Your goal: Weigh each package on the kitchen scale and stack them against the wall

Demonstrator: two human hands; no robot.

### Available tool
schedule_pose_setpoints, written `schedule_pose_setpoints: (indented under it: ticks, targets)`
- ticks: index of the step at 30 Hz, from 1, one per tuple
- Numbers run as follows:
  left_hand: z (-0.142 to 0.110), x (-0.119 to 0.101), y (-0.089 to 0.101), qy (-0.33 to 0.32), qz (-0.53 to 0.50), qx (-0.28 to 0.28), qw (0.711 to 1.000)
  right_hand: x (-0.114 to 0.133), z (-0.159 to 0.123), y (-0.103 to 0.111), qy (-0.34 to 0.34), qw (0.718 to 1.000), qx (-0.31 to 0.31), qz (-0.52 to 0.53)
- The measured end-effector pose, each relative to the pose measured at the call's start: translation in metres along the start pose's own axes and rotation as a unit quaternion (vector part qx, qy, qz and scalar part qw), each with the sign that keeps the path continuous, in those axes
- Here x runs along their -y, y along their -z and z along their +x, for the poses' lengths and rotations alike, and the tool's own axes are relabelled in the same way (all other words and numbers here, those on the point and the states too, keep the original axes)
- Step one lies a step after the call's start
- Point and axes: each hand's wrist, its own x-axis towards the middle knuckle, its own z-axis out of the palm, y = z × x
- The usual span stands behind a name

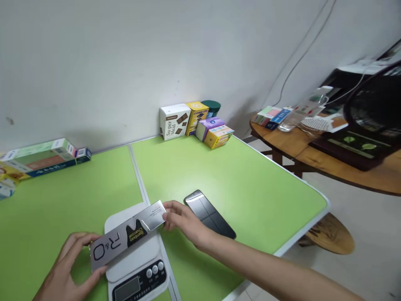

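Note:
A long silver toothpaste box (117, 243), printed "R&O" and "Bamboo Charcoal", slants over a white kitchen scale (138, 261). Its lettering appears upside down to me. My left hand (70, 261) grips the near left end between thumb and fingers. At the far right end, my right hand (178, 217) pinches the box. Whether the box touches the weighing plate I cannot tell. The scale's dark display and buttons face me at the bottom. Just right of my right hand, a black smartphone (208, 213) lies flat on the green table (250, 188).
Against the wall stand a white "Super Meal" box (174, 122), a yellow box (196, 117), a purple box (208, 125), an orange-yellow box (219, 136) and a dark green container (212, 107). Flat cartons (46, 156) lie at left. A wooden table (300, 146) at right holds a clear bottle (300, 113).

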Motion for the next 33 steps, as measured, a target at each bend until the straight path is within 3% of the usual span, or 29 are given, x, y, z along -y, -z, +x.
schedule_pose_setpoints:
  ticks: [5,10,14,17,20,23,27,33]
  targets:
    - [0.036,-0.057,0.011,-0.083,0.037,0.017,0.996,0.02,-0.008,0.039,0.092,0.994,-0.059,0.01]
    - [0.105,-0.137,0.001,-0.119,-0.003,0.04,0.992,0.053,0.006,0.091,0.135,0.981,-0.142,0.016]
    - [0.177,-0.206,-0.01,-0.127,-0.052,0.048,0.989,0.104,0.046,0.135,0.18,0.959,-0.218,0.013]
    - [0.238,-0.252,-0.017,-0.166,-0.047,-0.001,0.985,0.153,0.09,0.165,0.231,0.931,-0.281,0.011]
    - [0.299,-0.286,-0.021,-0.157,-0.075,-0.043,0.984,0.198,0.137,0.19,0.245,0.915,-0.32,0.003]
    - [0.357,-0.3,-0.026,-0.135,-0.151,-0.039,0.978,0.228,0.178,0.21,0.261,0.902,-0.344,-0.028]
    - [0.414,-0.29,-0.038,-0.144,-0.19,-0.084,0.968,0.246,0.223,0.225,0.286,0.89,-0.349,-0.07]
    - [0.444,-0.262,-0.067,-0.148,-0.231,-0.198,0.941,0.258,0.268,0.239,0.297,0.862,-0.337,-0.236]
